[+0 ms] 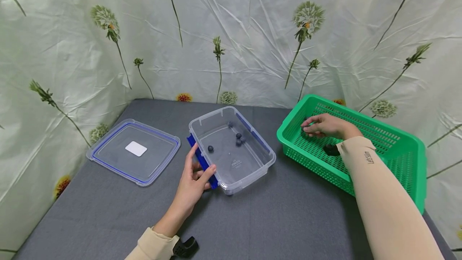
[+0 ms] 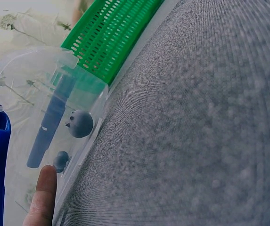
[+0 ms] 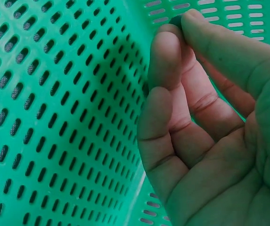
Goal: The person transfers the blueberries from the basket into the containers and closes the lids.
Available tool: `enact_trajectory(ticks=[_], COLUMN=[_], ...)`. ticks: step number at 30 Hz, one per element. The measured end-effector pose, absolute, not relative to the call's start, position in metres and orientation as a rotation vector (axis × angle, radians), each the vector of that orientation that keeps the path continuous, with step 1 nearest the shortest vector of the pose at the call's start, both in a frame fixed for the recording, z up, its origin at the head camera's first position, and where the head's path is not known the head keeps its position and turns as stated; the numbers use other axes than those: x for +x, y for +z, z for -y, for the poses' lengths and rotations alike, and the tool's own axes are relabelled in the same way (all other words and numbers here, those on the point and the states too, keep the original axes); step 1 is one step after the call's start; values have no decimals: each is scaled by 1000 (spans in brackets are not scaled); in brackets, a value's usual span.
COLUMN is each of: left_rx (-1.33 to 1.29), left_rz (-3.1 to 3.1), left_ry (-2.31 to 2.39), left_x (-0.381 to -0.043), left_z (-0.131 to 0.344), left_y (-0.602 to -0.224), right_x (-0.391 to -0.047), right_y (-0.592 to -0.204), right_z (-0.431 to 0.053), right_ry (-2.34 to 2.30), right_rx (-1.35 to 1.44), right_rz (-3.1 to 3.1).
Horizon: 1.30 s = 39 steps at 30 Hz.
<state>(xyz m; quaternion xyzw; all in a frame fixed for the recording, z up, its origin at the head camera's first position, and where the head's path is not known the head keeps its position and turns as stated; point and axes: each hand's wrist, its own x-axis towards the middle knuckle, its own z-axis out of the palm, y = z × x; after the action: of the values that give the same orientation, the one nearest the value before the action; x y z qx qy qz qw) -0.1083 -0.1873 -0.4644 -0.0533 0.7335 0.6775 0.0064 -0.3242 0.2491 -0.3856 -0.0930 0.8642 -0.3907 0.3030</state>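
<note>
A clear plastic food container (image 1: 249, 179) with blue side latches stands mid-table. Several blueberries (image 1: 210, 148) lie inside it; through its wall, the left wrist view shows a blueberry (image 2: 80, 124) up close. My left hand (image 1: 191, 183) grips the container's left side by the blue latch (image 1: 200, 157), thumb near the rim. Inside the far left end of a green plastic basket (image 1: 404, 147), my right hand (image 1: 326, 125) pinches a small dark blueberry (image 3: 176, 20) between thumb and fingertips. Its fingers hide most of that berry.
The container's clear lid (image 1: 133, 151), with a blue seal and white label, lies flat at the left. Grey cloth (image 1: 274, 220) covers the table. A flower-printed curtain (image 1: 252, 51) hangs behind it. The basket stands to the container's right.
</note>
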Motion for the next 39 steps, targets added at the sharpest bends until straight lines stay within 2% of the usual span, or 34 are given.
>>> enact_trajectory(ticks=[39], left_rx=[-159], left_rz=[-2293], left_ry=[2134], left_x=[-107], left_z=[188], left_y=[-465], right_x=[-320], right_y=[-335], right_z=[-229], right_ry=[-1198], right_rx=[-336], right_rz=[-2344])
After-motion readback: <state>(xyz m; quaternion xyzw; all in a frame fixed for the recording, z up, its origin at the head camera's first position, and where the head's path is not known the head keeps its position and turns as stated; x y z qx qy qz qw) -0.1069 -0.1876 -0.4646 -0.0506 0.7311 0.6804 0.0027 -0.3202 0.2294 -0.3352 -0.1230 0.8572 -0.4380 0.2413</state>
